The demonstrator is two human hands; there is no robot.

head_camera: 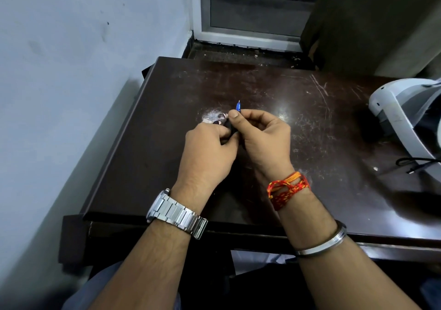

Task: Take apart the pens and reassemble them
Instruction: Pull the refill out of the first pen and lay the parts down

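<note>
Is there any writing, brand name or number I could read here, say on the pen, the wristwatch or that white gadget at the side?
None can be read.
pen: only a blue tip shows; no print visible.
watch: metal band faces the camera, dial hidden.
white device: no label visible.

Both forearms are bare, no sleeves in view. The left wrist wears a silver metal link watch (only its bracelet shows). The right wrist carries a knotted red-and-orange thread band, and farther up the forearm a plain steel bangle.
</note>
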